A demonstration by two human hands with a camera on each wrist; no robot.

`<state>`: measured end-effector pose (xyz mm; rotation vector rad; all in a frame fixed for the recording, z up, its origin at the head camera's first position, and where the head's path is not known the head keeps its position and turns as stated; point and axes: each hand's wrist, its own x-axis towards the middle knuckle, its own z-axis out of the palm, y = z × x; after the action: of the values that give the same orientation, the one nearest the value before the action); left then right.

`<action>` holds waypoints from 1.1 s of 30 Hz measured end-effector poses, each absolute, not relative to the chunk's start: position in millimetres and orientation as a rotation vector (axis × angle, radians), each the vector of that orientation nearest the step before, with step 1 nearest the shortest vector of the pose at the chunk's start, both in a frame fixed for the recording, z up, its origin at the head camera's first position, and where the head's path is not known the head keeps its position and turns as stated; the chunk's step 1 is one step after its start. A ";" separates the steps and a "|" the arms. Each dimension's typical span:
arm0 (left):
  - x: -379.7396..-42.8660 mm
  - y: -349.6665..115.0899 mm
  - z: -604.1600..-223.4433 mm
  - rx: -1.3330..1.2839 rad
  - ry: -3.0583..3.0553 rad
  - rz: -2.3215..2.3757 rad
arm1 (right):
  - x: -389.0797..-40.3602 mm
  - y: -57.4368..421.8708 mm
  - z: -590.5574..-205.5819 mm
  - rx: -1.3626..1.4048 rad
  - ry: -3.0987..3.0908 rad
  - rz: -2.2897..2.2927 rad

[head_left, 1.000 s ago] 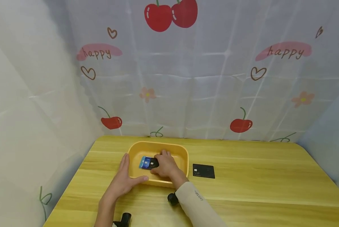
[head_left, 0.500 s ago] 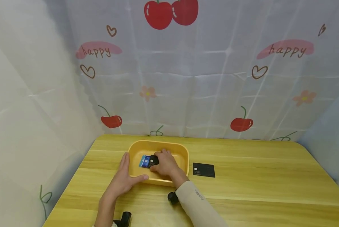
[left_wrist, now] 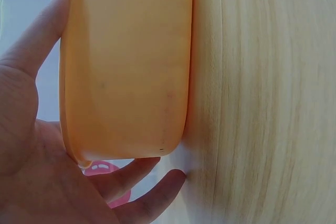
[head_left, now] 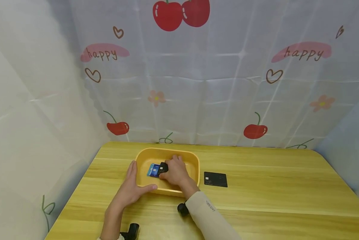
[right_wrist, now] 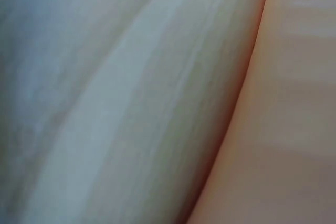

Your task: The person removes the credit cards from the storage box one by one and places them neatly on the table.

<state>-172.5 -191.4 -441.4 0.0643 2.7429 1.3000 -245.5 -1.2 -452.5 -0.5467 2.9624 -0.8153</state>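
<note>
A yellow plastic bin (head_left: 149, 153) stands on the wooden table. In the head view my left hand (head_left: 131, 190) rests against its left front corner, thumb along the front rim and fingers spread at the left end. The left wrist view shows that hand (left_wrist: 47, 150) beside the outer wall of the bin (left_wrist: 126, 72), its fingers nearly straight. Inside the bin my right hand (head_left: 176, 171) pinches a black VIP card (head_left: 162, 168) by its right part. Under that card's left edge lie a dark blue card (head_left: 154, 170) and a light blue card (head_left: 149, 169), overlapping on the bin floor.
Another black VIP card (head_left: 215, 179) lies flat on the table (head_left: 272, 186), right of the bin. A patterned white curtain (head_left: 197, 110) hangs behind the table. Black camera mounts (head_left: 183, 209) sit at both wrists. The right wrist view is blurred and shows no fingers.
The black card in my right hand has shifted slightly and turned, its left edge now uncovering more of the dark blue card. My left hand has stayed at the bin.
</note>
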 end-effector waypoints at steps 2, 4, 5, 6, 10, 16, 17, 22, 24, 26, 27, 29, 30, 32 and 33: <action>-172.5 -191.5 -441.4 0.065 2.742 1.302 | -245.9 -1.6 -452.7 -0.539 2.961 -0.856; -172.5 -191.7 -441.1 0.067 2.741 1.301 | -246.3 -2.0 -452.8 -0.535 2.957 -0.907; -172.6 -191.9 -440.9 0.068 2.741 1.300 | -246.5 -2.1 -452.9 -0.539 2.955 -0.934; -172.7 -192.1 -440.6 0.069 2.743 1.297 | -246.5 -2.2 -453.1 -0.547 2.952 -0.963; -172.1 -193.5 -439.7 0.063 2.744 1.292 | -245.5 -2.6 -453.4 -0.606 2.946 -1.004; -172.4 -193.4 -441.1 0.069 2.740 1.302 | -242.6 -1.1 -451.8 -0.669 2.977 -0.978; -172.6 -193.2 -441.4 0.071 2.740 1.307 | -242.1 -0.8 -451.3 -0.678 2.982 -0.974; -173.6 -192.5 -441.7 0.071 2.740 1.310 | -240.8 0.6 -450.0 -0.701 2.970 -0.979; -173.8 -192.4 -441.5 0.069 2.741 1.303 | -240.6 0.7 -450.2 -0.691 2.953 -0.994; -173.9 -192.3 -441.3 0.067 2.743 1.299 | -240.4 0.6 -450.5 -0.680 2.938 -1.012; -173.9 -192.3 -441.3 0.067 2.745 1.296 | -240.4 0.5 -450.6 -0.676 2.935 -1.015; -173.9 -192.3 -441.5 0.068 2.746 1.295 | -240.2 0.4 -450.7 -0.668 2.932 -1.018; -173.8 -192.3 -441.6 0.070 2.747 1.297 | -240.2 0.3 -450.7 -0.663 2.935 -1.017; -173.7 -192.4 -442.0 0.073 2.749 1.300 | -240.0 0.2 -450.6 -0.656 2.942 -1.022; -173.7 -192.4 -442.3 0.076 2.751 1.301 | -240.0 0.1 -450.6 -0.650 2.946 -1.023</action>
<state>-173.7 -192.4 -442.3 0.0757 2.7506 1.3007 -240.0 0.1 -450.6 -0.6503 2.9464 -1.0225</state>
